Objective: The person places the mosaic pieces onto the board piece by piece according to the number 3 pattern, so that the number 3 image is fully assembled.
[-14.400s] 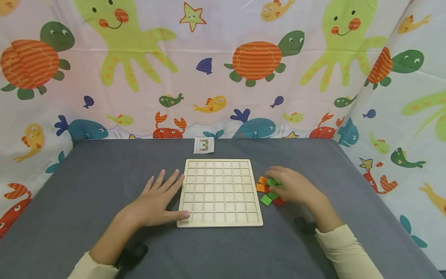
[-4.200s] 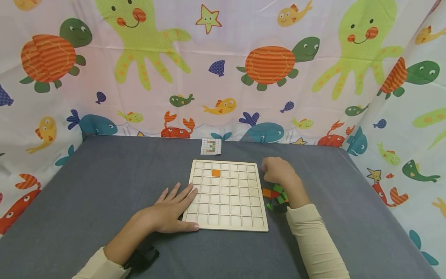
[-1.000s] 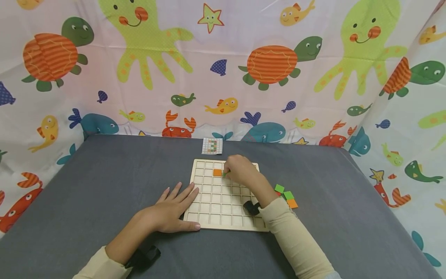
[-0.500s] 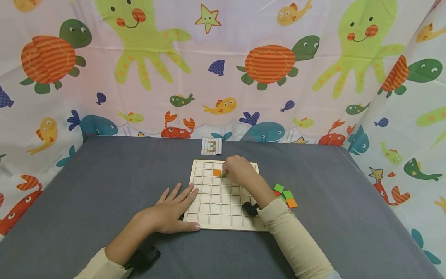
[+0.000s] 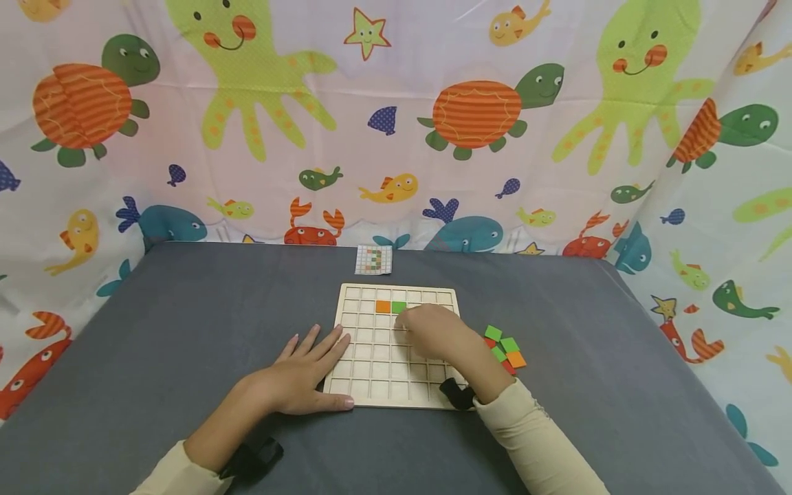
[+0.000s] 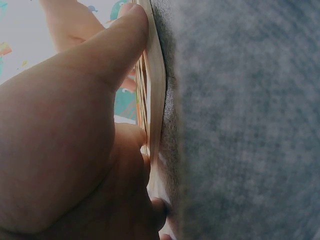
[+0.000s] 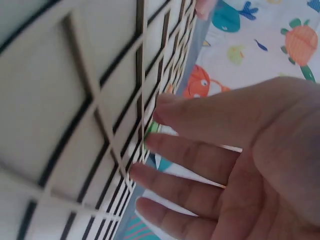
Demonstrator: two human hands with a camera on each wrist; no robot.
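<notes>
A wooden grid board (image 5: pixel 371 390) lies on the grey cloth. Near its far edge an orange square tile (image 5: pixel 383 306) and a green square tile (image 5: pixel 399 307) sit in neighbouring cells. My right hand (image 5: pixel 436 333) hovers over the board just below and right of the green tile. In the right wrist view its fingers (image 7: pixel 190 157) are loosely extended, with nothing seen between them. My left hand (image 5: pixel 293 378) lies spread at the board's left edge, fingertips on the rim and thumb (image 6: pixel 117 45) near the front corner.
Several loose green, orange and red tiles (image 5: pixel 509 345) lie to the right of the board, partly behind the right forearm. A small card (image 5: pixel 374 260) printed with a coloured grid lies beyond the board. A sea-animal curtain (image 5: pixel 260 185) hangs behind the table.
Over the last second the right hand has let go of the green tile, now beside the orange one, and drawn slightly nearer. At first the board held no tiles. The left hand stays put lately.
</notes>
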